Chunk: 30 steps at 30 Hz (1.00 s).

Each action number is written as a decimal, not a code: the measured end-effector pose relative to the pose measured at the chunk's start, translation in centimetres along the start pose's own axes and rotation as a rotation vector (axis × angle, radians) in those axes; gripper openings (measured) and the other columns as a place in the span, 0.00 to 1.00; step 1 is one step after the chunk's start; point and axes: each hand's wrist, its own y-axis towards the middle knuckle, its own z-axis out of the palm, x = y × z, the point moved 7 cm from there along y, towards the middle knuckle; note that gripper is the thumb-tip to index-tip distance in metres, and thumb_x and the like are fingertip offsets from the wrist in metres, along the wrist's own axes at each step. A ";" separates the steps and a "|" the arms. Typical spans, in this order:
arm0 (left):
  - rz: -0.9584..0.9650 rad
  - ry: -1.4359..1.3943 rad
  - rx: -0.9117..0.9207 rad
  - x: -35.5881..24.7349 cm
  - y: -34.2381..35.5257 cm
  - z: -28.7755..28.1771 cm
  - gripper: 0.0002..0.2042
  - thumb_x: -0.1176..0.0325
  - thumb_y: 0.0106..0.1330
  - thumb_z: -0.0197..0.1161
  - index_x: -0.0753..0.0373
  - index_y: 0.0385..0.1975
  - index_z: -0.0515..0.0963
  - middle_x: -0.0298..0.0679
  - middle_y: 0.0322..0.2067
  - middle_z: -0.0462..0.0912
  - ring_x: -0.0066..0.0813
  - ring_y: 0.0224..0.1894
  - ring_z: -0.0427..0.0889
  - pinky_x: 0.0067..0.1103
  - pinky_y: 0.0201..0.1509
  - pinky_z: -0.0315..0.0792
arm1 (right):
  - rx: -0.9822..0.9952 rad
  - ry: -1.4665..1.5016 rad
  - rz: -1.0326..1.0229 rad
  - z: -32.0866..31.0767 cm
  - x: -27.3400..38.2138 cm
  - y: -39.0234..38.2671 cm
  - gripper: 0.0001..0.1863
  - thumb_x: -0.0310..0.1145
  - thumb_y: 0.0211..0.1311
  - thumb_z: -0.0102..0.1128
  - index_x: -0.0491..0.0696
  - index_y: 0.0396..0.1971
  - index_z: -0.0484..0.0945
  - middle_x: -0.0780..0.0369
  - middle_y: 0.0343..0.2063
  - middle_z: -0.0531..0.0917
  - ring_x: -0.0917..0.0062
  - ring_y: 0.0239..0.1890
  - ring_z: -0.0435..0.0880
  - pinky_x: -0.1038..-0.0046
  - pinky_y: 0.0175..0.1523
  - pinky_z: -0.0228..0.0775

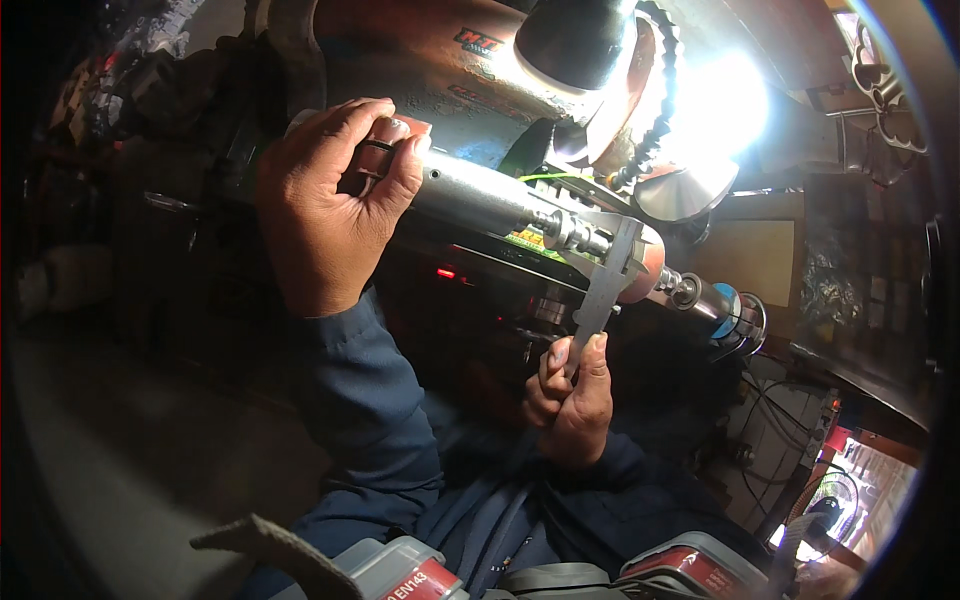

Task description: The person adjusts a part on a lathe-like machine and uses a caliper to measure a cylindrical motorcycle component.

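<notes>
A metal caliper (pixel 601 295) stands slanted upward in my right hand (pixel 574 402), its lower end pinched between thumb and fingers. The caliper's jaw end lies against a shiny stepped shaft (pixel 575 232), near a reddish round wheel (pixel 648 266). My left hand (pixel 335 205) is higher up on the left, at the end of a grey metal cylinder (pixel 475 195) in line with the shaft. Its thumb and fingers curl closed around a part there. A small reddish flat edge (pixel 416 127) shows past the fingertips; what the fingers hold is mostly hidden.
Behind the shaft stands a large machine housing (pixel 420 60) with a dark cone-shaped cover (pixel 575 42). A black segmented hose (pixel 664 95) hangs beside a glaring lamp (pixel 715 105). Right of the wheel is a metal spindle end (pixel 712 302) with a blue ring. Cables run below it.
</notes>
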 end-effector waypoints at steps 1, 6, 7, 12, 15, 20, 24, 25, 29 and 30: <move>0.022 0.009 -0.006 0.1 -0.1 0.0 0.12 0.73 0.54 0.72 0.67 0.37 0.81 0.40 0.30 0.85 0.26 0.27 0.84 0.20 0.32 0.78 | 0.007 0.008 0.003 0.0 -0.1 0.0 0.27 0.59 0.73 0.36 0.50 0.29 0.69 0.73 0.13 0.53 0.88 0.11 0.48 0.80 0.16 0.42; -0.039 -0.065 -0.010 -0.2 0.1 0.0 0.12 0.74 0.54 0.72 0.68 0.37 0.81 0.40 0.30 0.86 0.25 0.27 0.84 0.19 0.32 0.78 | 0.016 0.007 -0.009 0.0 0.0 0.1 0.27 0.59 0.74 0.36 0.50 0.29 0.70 0.74 0.13 0.52 0.88 0.11 0.48 0.80 0.16 0.42; -0.022 -0.062 -0.008 -0.3 0.1 0.0 0.12 0.74 0.54 0.72 0.68 0.37 0.81 0.40 0.30 0.86 0.25 0.27 0.84 0.19 0.33 0.78 | 0.018 0.005 -0.013 0.1 0.0 0.0 0.27 0.59 0.74 0.36 0.50 0.29 0.70 0.74 0.13 0.52 0.88 0.11 0.48 0.80 0.16 0.42; 0.025 -0.003 0.002 -0.3 0.1 -0.2 0.12 0.76 0.54 0.71 0.67 0.38 0.80 0.39 0.29 0.86 0.23 0.28 0.84 0.18 0.33 0.79 | 0.019 0.015 0.000 0.1 -0.2 0.0 0.27 0.59 0.73 0.36 0.50 0.29 0.70 0.74 0.13 0.52 0.88 0.11 0.48 0.80 0.16 0.41; 0.045 -0.021 0.001 -0.4 0.1 0.1 0.12 0.76 0.54 0.71 0.67 0.38 0.80 0.38 0.30 0.86 0.22 0.28 0.84 0.17 0.33 0.79 | 0.011 0.015 0.000 0.0 -0.2 0.0 0.27 0.59 0.73 0.36 0.50 0.29 0.70 0.74 0.13 0.52 0.88 0.11 0.48 0.80 0.16 0.41; -0.022 -0.048 -0.001 -0.7 0.2 0.0 0.12 0.75 0.55 0.72 0.67 0.38 0.80 0.39 0.30 0.85 0.23 0.28 0.84 0.17 0.32 0.79 | 0.021 0.017 0.010 0.0 -0.2 0.0 0.27 0.60 0.73 0.37 0.50 0.29 0.70 0.74 0.13 0.52 0.88 0.11 0.48 0.80 0.16 0.41; 0.042 -0.033 -0.019 -0.4 0.1 -0.4 0.12 0.75 0.54 0.72 0.67 0.38 0.80 0.38 0.30 0.84 0.23 0.27 0.84 0.17 0.31 0.79 | 0.020 0.003 -0.001 0.1 -0.2 0.0 0.27 0.60 0.73 0.37 0.51 0.28 0.70 0.74 0.13 0.52 0.88 0.11 0.48 0.80 0.16 0.40; 0.018 -0.028 -0.009 -0.3 0.0 -0.3 0.13 0.75 0.54 0.72 0.67 0.38 0.81 0.38 0.30 0.84 0.23 0.27 0.84 0.17 0.31 0.78 | 0.022 0.004 -0.003 0.0 -0.2 0.0 0.27 0.60 0.73 0.37 0.51 0.28 0.70 0.74 0.13 0.52 0.88 0.11 0.48 0.80 0.16 0.40; -0.024 -0.027 -0.002 -0.1 0.0 0.1 0.13 0.74 0.53 0.73 0.67 0.38 0.81 0.38 0.30 0.84 0.23 0.26 0.84 0.17 0.31 0.78 | 0.003 0.000 -0.008 -0.1 -0.2 0.1 0.27 0.60 0.73 0.37 0.51 0.28 0.70 0.74 0.13 0.52 0.88 0.11 0.48 0.80 0.16 0.40; -0.023 -0.027 -0.002 -0.1 0.0 0.1 0.13 0.74 0.53 0.73 0.67 0.38 0.81 0.38 0.30 0.84 0.23 0.26 0.84 0.17 0.31 0.78 | 0.011 0.005 -0.008 -0.1 -0.2 0.0 0.27 0.60 0.73 0.37 0.51 0.28 0.70 0.74 0.13 0.52 0.88 0.11 0.48 0.80 0.16 0.40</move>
